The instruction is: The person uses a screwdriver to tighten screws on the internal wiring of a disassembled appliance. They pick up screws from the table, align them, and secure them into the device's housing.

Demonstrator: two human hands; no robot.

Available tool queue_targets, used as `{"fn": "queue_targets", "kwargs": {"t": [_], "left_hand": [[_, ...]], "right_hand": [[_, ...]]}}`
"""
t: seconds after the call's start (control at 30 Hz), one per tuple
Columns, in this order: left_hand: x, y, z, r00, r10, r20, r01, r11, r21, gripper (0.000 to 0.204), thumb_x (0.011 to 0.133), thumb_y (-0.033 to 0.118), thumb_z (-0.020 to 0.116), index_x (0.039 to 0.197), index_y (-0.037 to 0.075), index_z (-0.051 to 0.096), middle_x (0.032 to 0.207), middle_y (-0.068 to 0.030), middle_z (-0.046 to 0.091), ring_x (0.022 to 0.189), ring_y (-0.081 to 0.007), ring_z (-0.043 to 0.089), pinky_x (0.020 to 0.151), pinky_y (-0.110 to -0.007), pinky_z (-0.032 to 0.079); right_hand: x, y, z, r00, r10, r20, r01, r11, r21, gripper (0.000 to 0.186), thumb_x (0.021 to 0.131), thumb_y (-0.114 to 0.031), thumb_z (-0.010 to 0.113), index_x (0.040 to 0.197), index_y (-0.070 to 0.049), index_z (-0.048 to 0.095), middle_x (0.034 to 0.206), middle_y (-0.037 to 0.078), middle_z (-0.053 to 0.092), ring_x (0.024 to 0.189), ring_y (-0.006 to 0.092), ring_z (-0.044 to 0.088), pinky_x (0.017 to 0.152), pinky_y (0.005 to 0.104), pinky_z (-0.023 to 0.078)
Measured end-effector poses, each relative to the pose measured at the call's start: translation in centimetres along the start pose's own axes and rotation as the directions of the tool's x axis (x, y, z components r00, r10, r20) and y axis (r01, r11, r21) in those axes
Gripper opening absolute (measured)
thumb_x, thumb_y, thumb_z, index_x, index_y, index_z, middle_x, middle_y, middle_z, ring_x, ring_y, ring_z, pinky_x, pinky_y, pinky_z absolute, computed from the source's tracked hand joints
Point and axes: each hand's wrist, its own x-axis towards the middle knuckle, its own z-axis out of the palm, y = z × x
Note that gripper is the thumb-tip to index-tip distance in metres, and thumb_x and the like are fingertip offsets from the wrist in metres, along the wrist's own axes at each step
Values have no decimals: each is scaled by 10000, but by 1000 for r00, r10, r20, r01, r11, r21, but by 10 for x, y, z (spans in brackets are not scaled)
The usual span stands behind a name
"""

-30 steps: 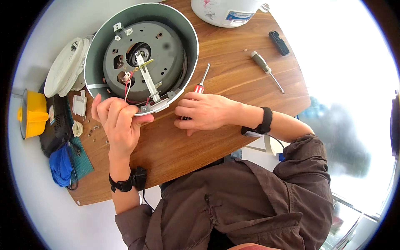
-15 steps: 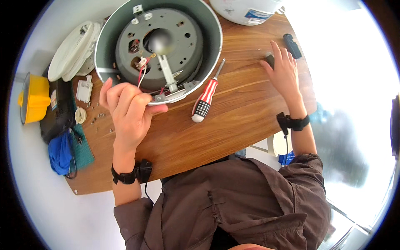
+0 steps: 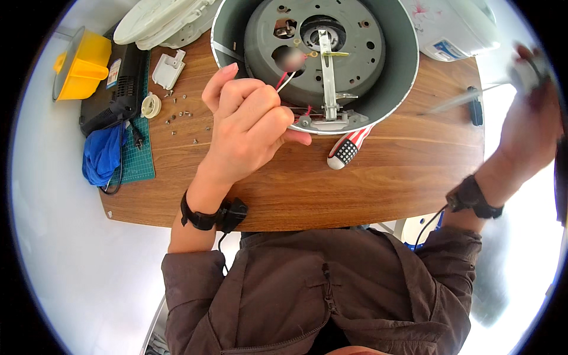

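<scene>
A round metal appliance shell [image 3: 397,94], like a rice cooker body, stands open-side up and shows a grey inner drum [image 3: 355,50]. A metal strip [image 3: 329,80] crosses the drum, with red and white wires beside it. My left hand [image 3: 251,118] is closed on the shell's near rim, fingers inside and thumb below. At the far right my right hand [image 3: 529,115] is raised and smeared by motion, wrapped round a screwdriver-like tool [image 3: 458,102] whose long thin shaft points left. A screwdriver [image 3: 346,151] with a striped, star-patterned handle lies partly hidden under the shell's near edge.
Left of the shell are white plastic covers [image 3: 160,23], a small white part [image 3: 169,69], a cream ring [image 3: 151,106] and scattered screws [image 3: 186,113]. Beyond them sit a yellow container [image 3: 89,62], a black case [image 3: 121,89] and a blue cloth [image 3: 102,155]. A dark block [image 3: 474,106] lies at right.
My right hand has left the tabletop and swung up to the right with the long-shafted tool. The whole view has shifted; my left hand keeps its hold on the rim.
</scene>
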Motion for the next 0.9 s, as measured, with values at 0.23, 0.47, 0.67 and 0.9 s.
{"fn": "queue_targets", "kwargs": {"t": [0.23, 0.47, 0.67, 0.9], "left_hand": [[-4, 0, 5, 1000, 4, 10, -4, 1000, 8, 373, 606, 443, 828, 769, 161, 647, 827, 25, 569, 908, -219, 574, 1093, -497, 323], [-4, 1, 4, 1000, -5, 5, 5, 1000, -2, 377, 601, 454, 825, 767, 167, 646, 835, 34, 579, 898, -206, 584, 1116, -496, 311], [-3, -1, 5, 1000, 5, 2, -5, 1000, 9, 386, 578, 456, 827, 769, 172, 649, 834, 38, 581, 894, -203, 586, 1113, -490, 314], [-5, -1, 6, 1000, 2, -2, -2, 1000, 17, 379, 589, 456, 832, 777, 178, 656, 823, 46, 583, 890, -196, 585, 1100, -486, 318]], "right_hand": [[-36, 25, 77, 971, -109, 214, 39, 951, 307, 469, 1071, -265, 554, 1391, 76, 524, 954, 74, 608, 810, 167, 678, 694, 261, 551], [-42, 28, 98, 990, -58, 129, 27, 972, 232, 453, 1066, -264, 567, 1377, 65, 544, 898, 45, 607, 786, 156, 680, 668, 250, 546], [-45, 24, 99, 991, -38, 128, 17, 988, 157, 433, 1036, -255, 614, 1356, 34, 578, 862, 19, 601, 722, 127, 670, 626, 221, 532], [-42, 47, 96, 979, -150, 142, 119, 971, 206, 330, 1013, -213, 650, 1260, 5, 625, 846, 6, 650, 692, 78, 626, 607, 191, 487]]}}
